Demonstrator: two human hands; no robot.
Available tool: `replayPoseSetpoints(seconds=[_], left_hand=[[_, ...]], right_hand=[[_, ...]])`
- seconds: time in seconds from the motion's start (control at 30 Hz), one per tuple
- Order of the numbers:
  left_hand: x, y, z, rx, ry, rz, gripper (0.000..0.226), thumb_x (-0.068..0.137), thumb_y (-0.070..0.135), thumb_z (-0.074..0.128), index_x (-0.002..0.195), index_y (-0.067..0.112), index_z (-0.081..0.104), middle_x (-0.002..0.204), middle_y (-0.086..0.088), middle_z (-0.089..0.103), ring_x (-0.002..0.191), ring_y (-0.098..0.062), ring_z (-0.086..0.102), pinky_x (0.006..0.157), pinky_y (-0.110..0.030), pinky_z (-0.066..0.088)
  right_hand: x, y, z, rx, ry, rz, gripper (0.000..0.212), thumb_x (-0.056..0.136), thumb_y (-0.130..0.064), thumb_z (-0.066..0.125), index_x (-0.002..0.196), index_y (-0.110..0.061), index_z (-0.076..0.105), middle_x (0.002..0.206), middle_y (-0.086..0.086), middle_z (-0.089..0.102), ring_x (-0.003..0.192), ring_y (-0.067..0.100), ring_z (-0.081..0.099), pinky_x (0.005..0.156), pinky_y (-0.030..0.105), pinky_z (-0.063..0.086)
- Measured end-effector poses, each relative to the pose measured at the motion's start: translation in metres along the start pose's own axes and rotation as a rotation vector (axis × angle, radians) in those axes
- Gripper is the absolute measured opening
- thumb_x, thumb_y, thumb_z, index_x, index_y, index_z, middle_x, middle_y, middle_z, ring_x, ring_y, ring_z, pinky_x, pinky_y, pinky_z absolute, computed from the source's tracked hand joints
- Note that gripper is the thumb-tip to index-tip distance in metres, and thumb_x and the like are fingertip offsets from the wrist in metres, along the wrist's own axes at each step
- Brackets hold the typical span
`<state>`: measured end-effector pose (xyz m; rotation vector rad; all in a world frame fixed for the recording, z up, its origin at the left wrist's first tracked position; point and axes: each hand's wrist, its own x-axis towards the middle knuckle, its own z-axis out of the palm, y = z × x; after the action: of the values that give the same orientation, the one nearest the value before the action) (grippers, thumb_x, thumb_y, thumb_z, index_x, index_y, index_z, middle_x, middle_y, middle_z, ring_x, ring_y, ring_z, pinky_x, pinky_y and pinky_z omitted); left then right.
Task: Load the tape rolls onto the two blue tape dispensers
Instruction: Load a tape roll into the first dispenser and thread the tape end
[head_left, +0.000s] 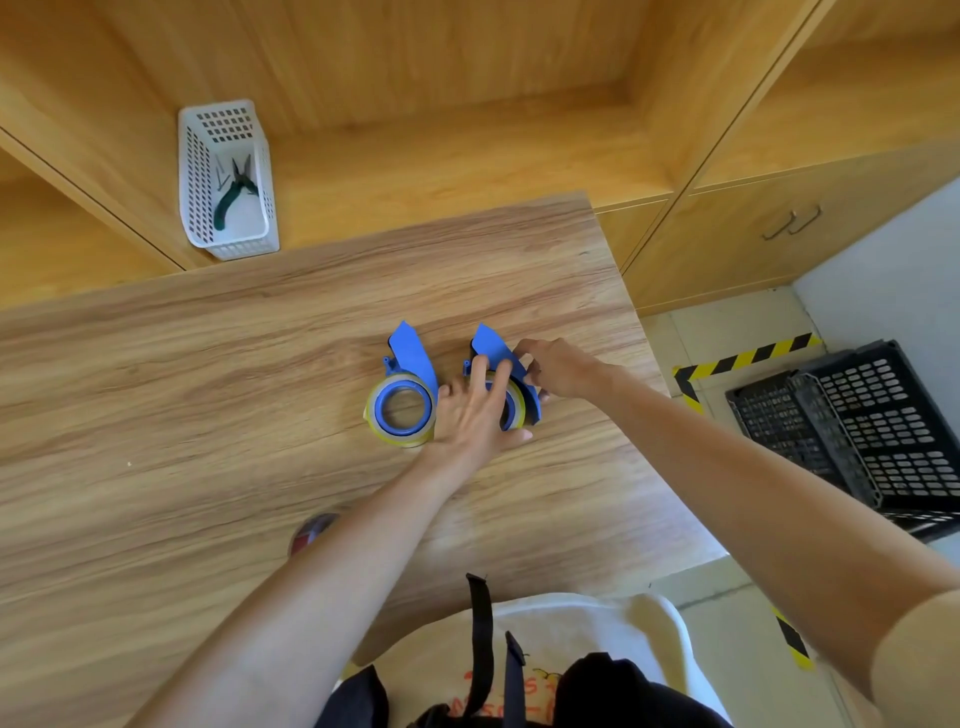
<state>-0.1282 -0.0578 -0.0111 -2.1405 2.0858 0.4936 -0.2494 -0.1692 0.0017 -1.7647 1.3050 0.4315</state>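
With the left dispenser (408, 364) loaded, the left hand (475, 410) pressed flat, fingers spread, on the second roll (514, 402) while the right hand (553, 366) pinched the right dispenser (493, 343), which likely needed seating next.

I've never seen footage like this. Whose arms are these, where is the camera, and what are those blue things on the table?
There is no machine here: a person wears a camera on the head, looking down at their own arms. On the wooden table lie two blue tape dispensers. The left dispenser already carries a yellowish tape roll. The left hand presses on the right dispenser and its roll, while the right hand pinches that dispenser's edge. Behind, a white basket holds pliers.
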Motion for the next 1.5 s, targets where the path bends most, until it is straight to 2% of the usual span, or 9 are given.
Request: replayPoseSetpoints(seconds=[0.33, 0.47, 0.6, 0.73, 0.9, 1.0, 1.2, 1.3, 1.5], left_hand=[[0.003, -0.001, 0.000, -0.059, -0.023, 0.010, 0.096, 0.076, 0.062, 0.070, 0.148, 0.019, 0.022, 0.142, -0.011, 0.032, 0.113, -0.034, 0.054, 0.088, -0.041, 0.046], [0.003, -0.019, 0.000, 0.004, -0.069, 0.084, 0.117, 0.068, 0.066, 0.073, 0.154, 0.020, 0.009, 0.151, -0.011, 0.028, 0.126, -0.032, 0.049, 0.106, -0.041, 0.037], [-0.003, -0.037, 0.001, 0.098, -0.064, 0.132, 0.123, 0.065, 0.066, 0.075, 0.155, 0.015, 0.008, 0.155, -0.011, 0.034, 0.145, -0.027, 0.029, 0.122, -0.048, 0.012], [-0.010, -0.042, 0.003, 0.108, -0.017, 0.134, 0.118, 0.067, 0.061, 0.077, 0.154, 0.012, 0.014, 0.152, -0.009, 0.042, 0.150, -0.026, 0.020, 0.122, -0.048, 0.006], [-0.015, -0.032, 0.006, -0.011, 0.017, 0.060, 0.117, 0.066, 0.057, 0.080, 0.153, 0.013, 0.016, 0.151, -0.010, 0.044, 0.150, -0.025, 0.020, 0.122, -0.049, 0.007], [-0.017, -0.027, 0.008, -0.040, 0.044, 0.028, 0.116, 0.064, 0.054, 0.083, 0.153, 0.013, 0.018, 0.150, -0.012, 0.046, 0.150, -0.026, 0.021, 0.121, -0.049, 0.007], [-0.015, -0.029, 0.016, -0.051, 0.053, 0.026, 0.115, 0.065, 0.055, 0.082, 0.152, 0.014, 0.019, 0.143, -0.012, 0.054, 0.151, -0.028, 0.019, 0.121, -0.051, 0.008], [-0.016, -0.034, 0.013, -0.067, 0.054, 0.079, 0.115, 0.067, 0.058, 0.078, 0.155, 0.017, 0.016, 0.150, -0.006, 0.046, 0.150, -0.026, 0.019, 0.121, -0.048, 0.009], [-0.027, -0.086, -0.002, -0.155, 0.370, 0.079, 0.069, 0.086, 0.054, 0.061, 0.147, 0.028, 0.039, 0.145, 0.005, 0.050, 0.132, -0.019, 0.044, 0.102, -0.037, 0.032]], right_hand=[[0.002, -0.004, 0.001, 0.000, 0.056, -0.022, 0.035, 0.101, -0.010, 0.050, 0.135, -0.011, 0.052, 0.117, 0.018, 0.068, 0.094, 0.031, 0.073, 0.083, 0.035, 0.055], [0.002, -0.006, 0.003, -0.036, 0.099, 0.005, 0.030, 0.103, -0.024, 0.051, 0.129, -0.011, 0.055, 0.114, 0.016, 0.067, 0.092, 0.031, 0.073, 0.066, 0.028, 0.053], [0.001, -0.008, 0.008, -0.183, 0.167, 0.032, 0.034, 0.103, -0.034, 0.048, 0.124, -0.008, 0.058, 0.118, 0.016, 0.066, 0.104, 0.034, 0.068, 0.085, 0.040, 0.053], [-0.005, -0.006, 0.015, -0.237, 0.205, 0.051, 0.034, 0.105, -0.034, 0.042, 0.123, -0.009, 0.058, 0.117, 0.017, 0.064, 0.103, 0.035, 0.068, 0.086, 0.042, 0.055], [-0.010, -0.002, 0.021, -0.271, 0.188, 0.059, 0.020, 0.099, -0.011, 0.048, 0.117, -0.012, 0.056, 0.108, 0.016, 0.066, 0.094, 0.035, 0.068, 0.082, 0.042, 0.057], [-0.010, -0.005, 0.023, -0.305, 0.166, 0.065, 0.028, 0.092, 0.000, 0.056, 0.118, -0.009, 0.055, 0.111, 0.016, 0.064, 0.102, 0.035, 0.064, 0.073, 0.037, 0.049], [-0.008, -0.006, 0.023, -0.341, 0.189, 0.073, 0.028, 0.098, -0.008, 0.048, 0.126, -0.012, 0.051, 0.114, 0.016, 0.062, 0.101, 0.036, 0.064, 0.071, 0.037, 0.046], [-0.009, -0.011, 0.024, -0.354, 0.258, 0.080, 0.043, 0.103, -0.015, 0.041, 0.145, -0.023, 0.034, 0.118, 0.015, 0.061, 0.103, 0.036, 0.063, 0.072, 0.039, 0.045], [0.000, -0.036, 0.033, -0.310, 0.475, -0.202, 0.060, 0.101, -0.018, 0.045, 0.155, -0.030, 0.021, 0.143, 0.010, 0.043, 0.132, 0.034, 0.042, 0.101, 0.047, 0.042]])
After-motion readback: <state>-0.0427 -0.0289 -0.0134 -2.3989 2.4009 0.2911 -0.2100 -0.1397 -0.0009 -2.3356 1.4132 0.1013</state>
